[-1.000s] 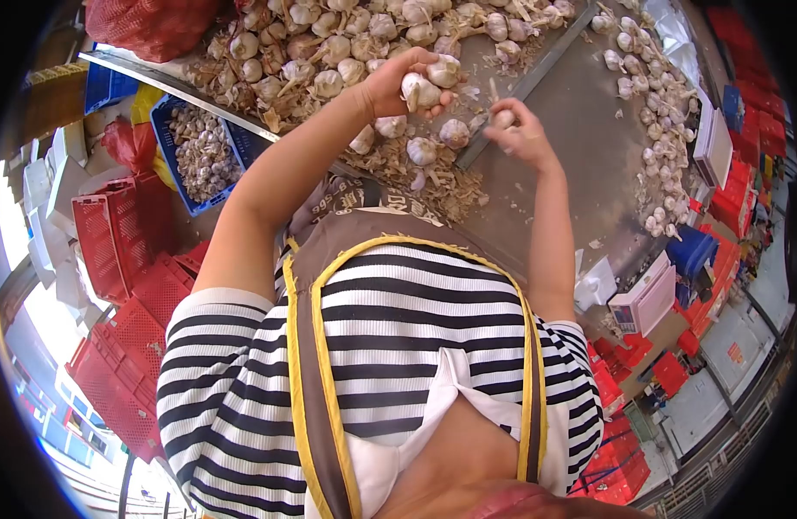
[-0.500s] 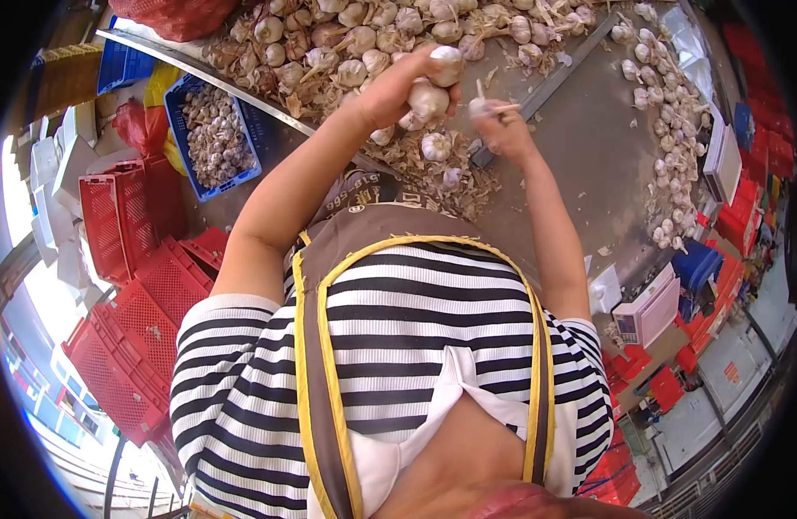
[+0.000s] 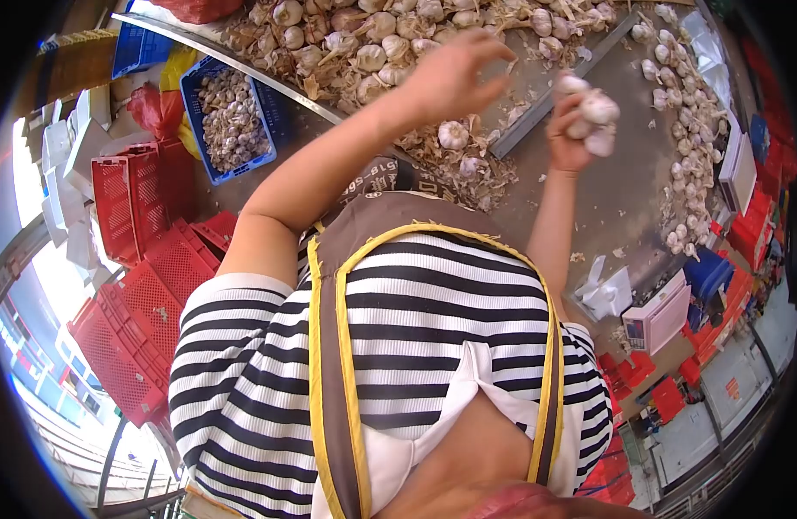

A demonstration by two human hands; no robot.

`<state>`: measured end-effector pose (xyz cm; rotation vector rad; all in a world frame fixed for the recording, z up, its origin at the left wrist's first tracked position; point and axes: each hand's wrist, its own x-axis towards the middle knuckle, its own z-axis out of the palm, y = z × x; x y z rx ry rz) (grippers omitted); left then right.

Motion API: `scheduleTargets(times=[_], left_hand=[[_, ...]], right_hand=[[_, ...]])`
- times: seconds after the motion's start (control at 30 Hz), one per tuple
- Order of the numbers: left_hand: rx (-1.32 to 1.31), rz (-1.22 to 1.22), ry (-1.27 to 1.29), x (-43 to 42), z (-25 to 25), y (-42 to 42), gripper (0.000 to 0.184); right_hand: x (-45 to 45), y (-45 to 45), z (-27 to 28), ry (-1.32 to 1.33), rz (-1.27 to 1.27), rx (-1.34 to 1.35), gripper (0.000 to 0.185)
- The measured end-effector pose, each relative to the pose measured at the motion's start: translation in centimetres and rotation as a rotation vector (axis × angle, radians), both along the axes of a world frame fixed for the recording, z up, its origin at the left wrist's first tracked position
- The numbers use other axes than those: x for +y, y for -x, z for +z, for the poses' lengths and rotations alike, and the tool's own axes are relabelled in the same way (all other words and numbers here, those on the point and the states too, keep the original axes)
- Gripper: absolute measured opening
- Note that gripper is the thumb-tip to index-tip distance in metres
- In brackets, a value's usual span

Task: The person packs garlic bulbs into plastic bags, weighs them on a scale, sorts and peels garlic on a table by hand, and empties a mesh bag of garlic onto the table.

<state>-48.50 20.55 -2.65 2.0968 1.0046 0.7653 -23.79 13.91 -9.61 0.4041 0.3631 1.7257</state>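
My left hand (image 3: 463,73) is open over the near edge of the garlic pile (image 3: 390,43), fingers apart and slightly curled, with nothing in it. My right hand (image 3: 569,143) is closed around several pale garlic bulbs (image 3: 599,108), held above the bare metal tabletop (image 3: 610,195). A single garlic bulb (image 3: 453,134) rests among loose papery skins (image 3: 442,164) close to my apron. A grey metal bar (image 3: 567,82) lies slantwise between the pile and the right side of the table.
Cleaned-looking bulbs (image 3: 680,138) form a long band along the table's right side. A blue crate (image 3: 191,104) of small garlic stands at the left, beyond the table's metal edge (image 3: 243,62). Red crates (image 3: 147,303) sit nearer me. A pink-white scale-like box (image 3: 656,316) is at right.
The bulbs that were in my left hand are gone from it, and it has opened. My right hand has moved right and now holds several bulbs. The whole view has shifted slightly.
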Motion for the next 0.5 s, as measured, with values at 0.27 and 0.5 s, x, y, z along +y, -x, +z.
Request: scheduleTargets(times=[0.27, 0.5], left_hand=[[0.581, 0.135, -0.118, 3.8, -9.1, 5.0, 0.033], [0.822, -0.008, -0.053, 4.8, -8.0, 3.5, 0.044]], right_hand=[[1.0, -7.6, -4.6, 0.542, -0.387, -0.229, 0.047], [0.1, 11.7, -2.5, -0.582, 0.22, -2.555, 0.046]])
